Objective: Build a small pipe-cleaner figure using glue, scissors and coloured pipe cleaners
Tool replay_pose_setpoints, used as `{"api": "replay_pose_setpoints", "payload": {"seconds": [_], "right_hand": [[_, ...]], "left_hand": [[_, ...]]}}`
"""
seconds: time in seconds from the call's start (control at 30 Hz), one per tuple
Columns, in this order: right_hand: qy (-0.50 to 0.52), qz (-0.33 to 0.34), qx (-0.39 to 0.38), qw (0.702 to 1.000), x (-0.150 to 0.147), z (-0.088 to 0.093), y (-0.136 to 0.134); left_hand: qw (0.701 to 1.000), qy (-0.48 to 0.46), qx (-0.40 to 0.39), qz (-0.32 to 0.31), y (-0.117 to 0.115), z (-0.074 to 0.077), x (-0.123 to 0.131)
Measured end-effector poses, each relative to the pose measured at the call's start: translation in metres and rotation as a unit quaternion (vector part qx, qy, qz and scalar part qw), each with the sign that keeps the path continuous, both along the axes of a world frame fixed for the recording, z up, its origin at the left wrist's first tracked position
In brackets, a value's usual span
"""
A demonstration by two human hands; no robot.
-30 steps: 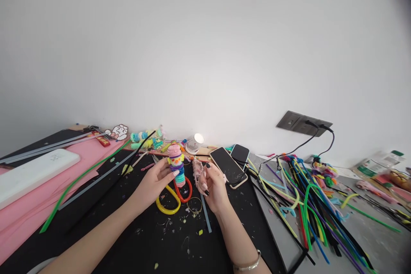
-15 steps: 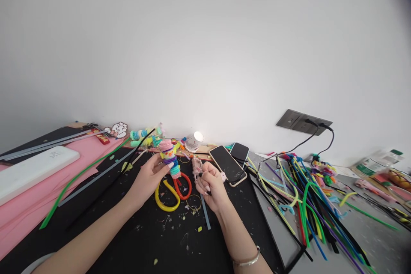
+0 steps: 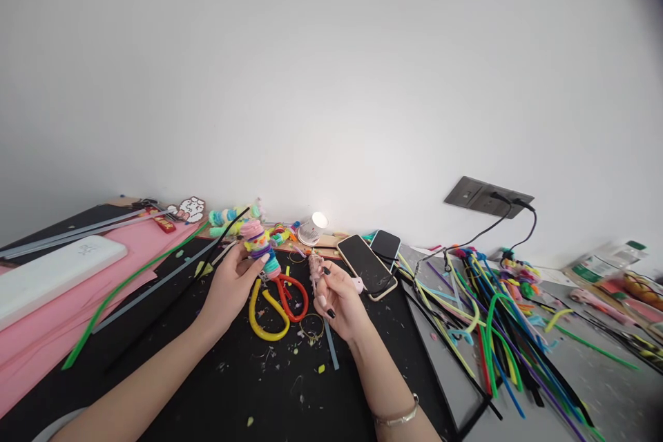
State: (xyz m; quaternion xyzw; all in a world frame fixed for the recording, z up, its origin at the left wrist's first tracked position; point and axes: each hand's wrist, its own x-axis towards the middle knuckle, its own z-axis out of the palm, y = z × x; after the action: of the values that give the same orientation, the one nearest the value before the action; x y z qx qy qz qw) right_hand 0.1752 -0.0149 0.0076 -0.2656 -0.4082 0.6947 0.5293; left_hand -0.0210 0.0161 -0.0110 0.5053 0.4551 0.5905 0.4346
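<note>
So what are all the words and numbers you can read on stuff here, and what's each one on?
None that I can read for sure.
Red tag: pale lettering, too blurred to read.
Cup: marks on its side, too small to read.
Bottle: a green and white label, too blurred to read.
White case: a faint grey mark, too small to make out.

There are two hands [image 3: 228, 284] [image 3: 342, 298], two phones [image 3: 365, 264] [image 3: 386, 245], one cup [image 3: 309, 231].
</note>
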Motion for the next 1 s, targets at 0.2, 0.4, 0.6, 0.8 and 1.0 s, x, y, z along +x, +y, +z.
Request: {"api": "replay_pose_setpoints", "payload": {"seconds": [0.2,0.4,0.6,0.8,1.0], "right_hand": [[-0.206,-0.098,0.063,0.972,-0.003,-0.011,0.002],[-0.589,-0.142,0.296,0.739,-0.010,-0.003,-0.010],[-0.720,-0.125,0.331,0.597,-0.023,-0.004,-0.017],[-0.693,-0.113,0.320,0.636,-0.041,-0.009,-0.023],[-0.504,-0.114,0.284,0.808,-0.043,-0.012,-0.018]], "left_hand": [[0.999,-0.020,-0.005,0.049,0.002,-0.002,-0.003],[0.997,-0.042,0.001,0.059,0.004,-0.004,-0.003],[0.997,-0.040,0.011,0.061,0.004,-0.003,-0.002],[0.997,-0.040,0.017,0.059,0.002,0.000,-0.001],[0.997,-0.047,0.028,0.059,-0.001,0.006,0.000]]}}
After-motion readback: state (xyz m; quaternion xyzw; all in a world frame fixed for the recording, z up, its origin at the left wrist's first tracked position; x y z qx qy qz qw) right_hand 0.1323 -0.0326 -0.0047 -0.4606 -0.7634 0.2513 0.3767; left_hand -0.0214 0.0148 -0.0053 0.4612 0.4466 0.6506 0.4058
